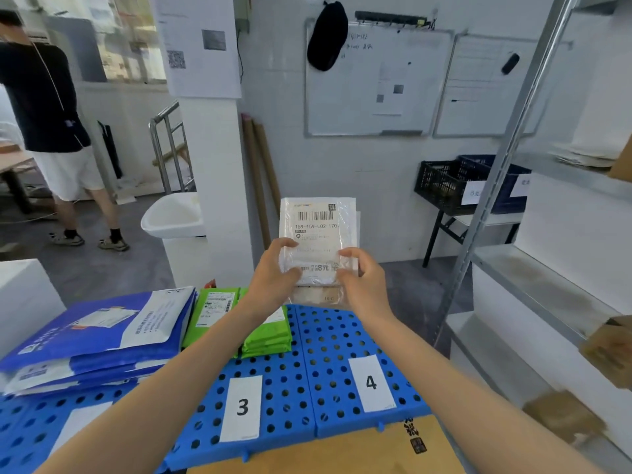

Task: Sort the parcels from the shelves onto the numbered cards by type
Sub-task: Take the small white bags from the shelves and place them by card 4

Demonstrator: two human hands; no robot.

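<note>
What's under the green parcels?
The green parcels lie stacked on the blue board. Card 3 lies in front of them. Anything beneath the stack is covered, so I cannot tell.

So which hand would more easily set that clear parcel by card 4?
Probably right. The right hand grips the clear parcel on the side of card 4; the left hand reaches over the green parcels.

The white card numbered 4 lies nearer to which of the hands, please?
Right. The right hand is raised beyond the white card numbered 4; the left hand is further left.
</note>
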